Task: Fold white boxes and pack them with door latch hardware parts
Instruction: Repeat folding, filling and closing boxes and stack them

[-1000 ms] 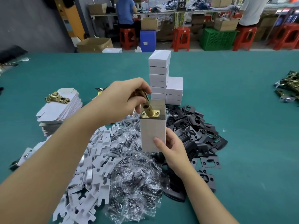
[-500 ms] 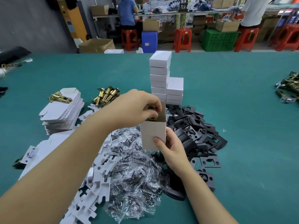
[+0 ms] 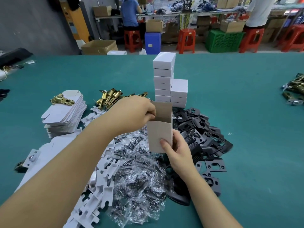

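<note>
I hold an upright white box [image 3: 158, 137] with its top flap raised and its top open, above the piles at the table's middle. My right hand [image 3: 177, 150] grips its lower right side, thumb on the front face. My left hand [image 3: 136, 112] is at the box's upper left rim with the fingers curled; the fingertips are hidden at the opening. No brass latch shows in the box. Loose brass latches [image 3: 109, 97] lie behind my left hand. Closed white boxes [image 3: 163, 74] are stacked just behind the held box.
On the green table [image 3: 246, 145] lie flat box blanks [image 3: 65, 111] with one brass latch [image 3: 61, 100] on top, white card inserts [image 3: 102, 183], bagged screws [image 3: 136, 170] and black plates [image 3: 202, 129]. More latches [image 3: 294, 91] sit at the far right. People work at benches beyond.
My left hand lowered a brass latch into the open box; the latch is now out of sight and the hand has drawn back to the box's left rim. The right hand kept its grip.
</note>
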A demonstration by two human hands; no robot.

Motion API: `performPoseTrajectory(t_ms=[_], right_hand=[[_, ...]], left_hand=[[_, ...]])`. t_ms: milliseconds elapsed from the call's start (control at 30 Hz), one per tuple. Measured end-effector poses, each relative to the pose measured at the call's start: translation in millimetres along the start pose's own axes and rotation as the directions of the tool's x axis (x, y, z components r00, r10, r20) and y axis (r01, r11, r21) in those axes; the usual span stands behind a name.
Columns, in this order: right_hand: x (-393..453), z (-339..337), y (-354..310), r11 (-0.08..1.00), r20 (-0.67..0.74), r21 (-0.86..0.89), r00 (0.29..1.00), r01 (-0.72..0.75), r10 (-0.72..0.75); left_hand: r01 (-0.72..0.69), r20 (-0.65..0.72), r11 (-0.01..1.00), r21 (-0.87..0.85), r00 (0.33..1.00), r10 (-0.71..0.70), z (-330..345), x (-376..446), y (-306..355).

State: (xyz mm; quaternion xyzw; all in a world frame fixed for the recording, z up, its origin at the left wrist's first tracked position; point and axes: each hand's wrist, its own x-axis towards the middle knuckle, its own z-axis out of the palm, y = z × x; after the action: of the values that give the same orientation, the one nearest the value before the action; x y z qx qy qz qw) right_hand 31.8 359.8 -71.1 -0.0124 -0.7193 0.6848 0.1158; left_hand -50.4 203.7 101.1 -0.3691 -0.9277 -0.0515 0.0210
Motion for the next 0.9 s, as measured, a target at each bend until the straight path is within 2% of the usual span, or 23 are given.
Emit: performPoseTrajectory(t_ms=[67,133,200,267,300,367,433,500,667,900], right_hand=[[-1.2,0.8,1.1,0.995,0.015,-0.096,1.0,0.01,-0.009],[-3.4,2.0,0.1,0.989,0.037,-0.147,0.999,0.033,-0.028],[-4.1,2.5,-1.5,0.983,0.05,-0.18,0.998,0.043,-0.034],[-3.8,2.1,-2.1,0.984,0.05,-0.178,0.999,0.03,-0.022],[-3.3,1.8,-2.2,0.986,0.044,-0.165,0.999,0.015,-0.008],[-2.8,1.2,-1.1,0.99,0.033,-0.139,0.999,-0.015,0.02],[-3.5,1.5,-0.9,0.99,0.033,-0.137,0.999,-0.021,0.026],[-4.2,1.9,-1.2,0.989,0.042,-0.148,0.999,-0.015,0.021],[-4.4,1.9,-4.1,0.984,0.05,-0.176,0.998,-0.016,0.025],[-4.1,1.8,-5.1,0.986,0.037,-0.167,0.999,-0.024,0.031]], left_hand=[[0.0,-0.045,0.997,-0.073,0.999,-0.003,0.8,-3.9,-9.6],[0.002,-0.111,0.94,-0.342,0.993,-0.043,0.6,-12.2,-20.6],[0.042,-0.172,0.839,-0.542,0.972,-0.159,3.7,-19.8,-36.4],[0.163,-0.166,0.803,-0.573,0.937,-0.309,14.3,-25.2,-57.5],[0.259,-0.115,0.811,-0.524,0.922,-0.369,21.7,-27.4,-68.0],[0.438,0.057,0.854,-0.282,0.896,-0.441,39.3,-32.5,-84.8],[0.507,0.237,0.862,-0.022,0.84,-0.488,58.8,-39.1,-94.6],[0.518,0.344,0.849,0.101,0.783,-0.518,73.9,-45.9,-96.4],[0.522,0.316,0.802,0.29,0.739,-0.595,89.3,-52.3,-91.2],[0.581,0.238,0.778,0.239,0.742,-0.627,81.4,-49.2,-92.4]])
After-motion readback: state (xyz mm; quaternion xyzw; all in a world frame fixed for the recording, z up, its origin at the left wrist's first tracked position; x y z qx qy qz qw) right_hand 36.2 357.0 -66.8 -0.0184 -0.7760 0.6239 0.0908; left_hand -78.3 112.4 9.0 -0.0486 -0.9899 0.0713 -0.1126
